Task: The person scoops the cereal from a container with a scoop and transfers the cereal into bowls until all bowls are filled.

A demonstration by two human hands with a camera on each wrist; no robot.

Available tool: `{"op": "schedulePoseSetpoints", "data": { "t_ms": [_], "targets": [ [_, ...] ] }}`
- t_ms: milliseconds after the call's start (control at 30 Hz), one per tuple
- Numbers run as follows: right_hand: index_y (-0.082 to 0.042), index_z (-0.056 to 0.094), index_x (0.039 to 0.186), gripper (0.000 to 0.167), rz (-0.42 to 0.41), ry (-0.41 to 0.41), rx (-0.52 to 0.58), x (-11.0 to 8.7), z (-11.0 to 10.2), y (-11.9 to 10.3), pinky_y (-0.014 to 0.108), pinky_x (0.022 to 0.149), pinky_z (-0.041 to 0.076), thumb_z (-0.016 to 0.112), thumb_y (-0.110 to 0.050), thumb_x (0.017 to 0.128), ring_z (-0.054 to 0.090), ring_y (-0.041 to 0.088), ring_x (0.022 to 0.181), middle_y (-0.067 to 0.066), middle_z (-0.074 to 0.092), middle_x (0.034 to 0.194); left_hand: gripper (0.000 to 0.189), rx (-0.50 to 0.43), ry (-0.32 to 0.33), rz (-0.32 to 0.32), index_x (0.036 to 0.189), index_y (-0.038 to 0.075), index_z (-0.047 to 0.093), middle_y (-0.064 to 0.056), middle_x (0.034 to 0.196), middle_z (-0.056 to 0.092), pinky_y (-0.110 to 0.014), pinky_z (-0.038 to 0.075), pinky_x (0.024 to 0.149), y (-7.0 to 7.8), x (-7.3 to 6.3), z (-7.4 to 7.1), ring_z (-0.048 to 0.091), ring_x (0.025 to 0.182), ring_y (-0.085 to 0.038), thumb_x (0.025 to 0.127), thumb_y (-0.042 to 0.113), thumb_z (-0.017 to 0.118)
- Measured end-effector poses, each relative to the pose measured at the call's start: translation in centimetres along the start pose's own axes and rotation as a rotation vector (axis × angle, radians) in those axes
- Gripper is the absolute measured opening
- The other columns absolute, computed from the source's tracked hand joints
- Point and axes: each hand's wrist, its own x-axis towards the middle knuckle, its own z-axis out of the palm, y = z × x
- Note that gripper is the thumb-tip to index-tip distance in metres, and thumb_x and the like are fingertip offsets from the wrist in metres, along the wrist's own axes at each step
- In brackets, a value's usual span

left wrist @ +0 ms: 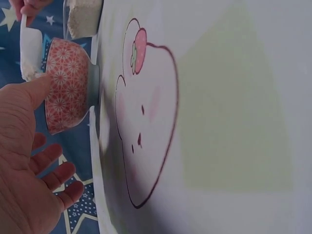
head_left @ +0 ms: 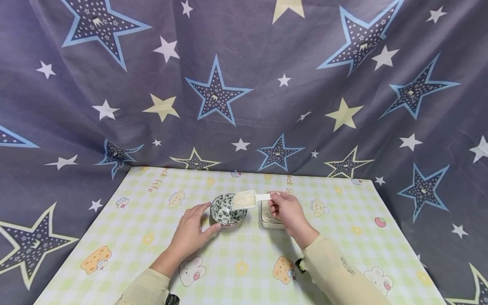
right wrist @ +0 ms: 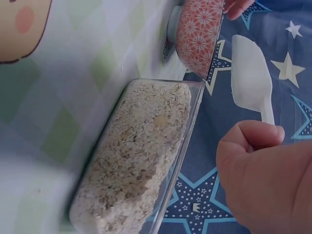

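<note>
My right hand [head_left: 290, 214] pinches the handle of a white plastic scoop [head_left: 263, 197] between thumb and fingers. Pale oat flakes [head_left: 244, 200] fill the scoop, whose front end is over the right rim of a small bowl [head_left: 223, 215]. Inside, the bowl has a dark green leaf pattern; its outside [left wrist: 68, 83] is red with white flowers. My left hand [head_left: 192, 231] is at the bowl's left side, thumb at the rim and the other fingers loosely spread. Below my right hand stands a clear rectangular container [right wrist: 168, 195] of rolled oats [right wrist: 141, 131], partly hidden in the head view.
A checked green-and-white cloth with cartoon animals covers the table [head_left: 244, 250]. Behind it and at both sides hangs a dark curtain [head_left: 251, 114] printed with stars. The container stands just right of the bowl, a small gap between them.
</note>
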Motion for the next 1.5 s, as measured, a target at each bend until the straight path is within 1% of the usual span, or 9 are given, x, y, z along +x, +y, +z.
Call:
{"op": "schedulePoseSetpoints", "data": {
  "t_ms": [433, 800, 933, 1033, 1133, 1267, 1367, 1433, 1500],
  "targets": [
    [0.004, 0.073, 0.12, 0.028, -0.188, 0.062, -0.217, -0.4, 2.0, 0.2, 0.017, 0.051, 0.036, 0.06, -0.019, 0.11, 0.047, 0.009, 0.062, 0.001, 0.064, 0.078, 0.082, -0.003, -0.017, -0.006, 0.158, 0.005, 0.049, -0.021, 0.159, 0.055, -0.065, 0.037, 0.125, 0.1, 0.0, 0.1, 0.05, 0.147, -0.044, 0.094, 0.045, 0.082],
    [-0.008, 0.078, 0.119, 0.022, -0.631, 0.054, -0.671, -1.3, 2.3, 0.6, 0.023, 0.063, 0.049, 0.063, -0.022, 0.11, 0.055, 0.005, 0.066, 0.004, 0.074, 0.084, 0.082, -0.007, -0.006, -0.002, 0.157, 0.003, 0.051, -0.022, 0.157, 0.056, -0.064, 0.038, 0.125, 0.1, 0.1, 0.2, 0.051, 0.145, -0.044, 0.093, 0.042, 0.084],
    [-0.01, 0.077, 0.12, 0.02, -0.832, 0.04, -0.858, -1.6, 2.2, 1.2, 0.029, 0.07, 0.056, 0.066, -0.021, 0.108, 0.06, 0.009, 0.073, 0.004, 0.078, 0.097, 0.082, -0.008, -0.005, -0.002, 0.156, 0.003, 0.051, -0.023, 0.157, 0.056, -0.064, 0.038, 0.125, 0.1, 0.1, 0.2, 0.052, 0.145, -0.045, 0.092, 0.042, 0.084],
    [-0.011, 0.077, 0.119, 0.019, -0.905, 0.045, -0.923, -2.0, 2.1, 1.2, 0.034, 0.076, 0.06, 0.067, -0.02, 0.107, 0.066, 0.013, 0.083, 0.004, 0.08, 0.109, 0.082, -0.004, -0.007, -0.007, 0.156, 0.003, 0.051, -0.022, 0.158, 0.056, -0.065, 0.038, 0.125, 0.1, 0.1, 0.2, 0.051, 0.145, -0.045, 0.092, 0.043, 0.084],
    [-0.009, 0.078, 0.119, 0.02, -0.792, 0.05, -0.789, -2.2, 1.9, 0.8, 0.03, 0.068, 0.058, 0.066, -0.019, 0.107, 0.064, 0.013, 0.074, 0.007, 0.079, 0.097, 0.082, -0.004, -0.009, -0.012, 0.157, 0.003, 0.051, -0.022, 0.158, 0.056, -0.065, 0.038, 0.125, 0.0, 0.1, 0.2, 0.051, 0.146, -0.045, 0.092, 0.043, 0.083],
    [-0.001, 0.075, 0.121, 0.025, -0.453, 0.093, -0.38, -1.9, 0.8, -0.2, 0.02, 0.055, 0.046, 0.063, -0.018, 0.108, 0.053, 0.008, 0.062, 0.003, 0.071, 0.08, 0.083, 0.001, -0.013, -0.015, 0.157, 0.004, 0.051, -0.022, 0.158, 0.055, -0.065, 0.037, 0.126, -0.1, 0.1, 0.4, 0.05, 0.146, -0.045, 0.092, 0.045, 0.083],
    [0.005, 0.071, 0.127, 0.031, -0.251, 0.141, -0.133, -1.8, -0.9, -1.1, 0.016, 0.055, 0.044, 0.061, -0.018, 0.109, 0.052, 0.005, 0.063, -0.005, 0.068, 0.078, 0.084, -0.001, -0.013, -0.015, 0.157, 0.004, 0.051, -0.022, 0.158, 0.055, -0.065, 0.037, 0.126, -0.2, 0.1, 0.5, 0.05, 0.147, -0.045, 0.092, 0.046, 0.083],
    [0.007, 0.068, 0.131, 0.034, -0.185, 0.172, -0.075, -2.0, -2.6, -1.6, 0.016, 0.055, 0.044, 0.059, -0.018, 0.109, 0.051, 0.005, 0.063, -0.009, 0.066, 0.076, 0.084, -0.003, -0.015, -0.017, 0.157, 0.005, 0.051, -0.022, 0.159, 0.055, -0.066, 0.037, 0.125, -0.2, 0.1, 0.5, 0.05, 0.147, -0.045, 0.093, 0.048, 0.082],
    [0.007, 0.067, 0.133, 0.035, -0.169, 0.203, -0.102, -2.5, -4.6, -2.0, 0.016, 0.056, 0.046, 0.059, -0.019, 0.11, 0.052, 0.004, 0.064, -0.012, 0.066, 0.076, 0.083, -0.011, -0.019, -0.022, 0.157, 0.005, 0.051, -0.022, 0.159, 0.054, -0.066, 0.037, 0.125, -0.2, 0.0, 0.5, 0.049, 0.148, -0.045, 0.093, 0.049, 0.081]
  ]
}}
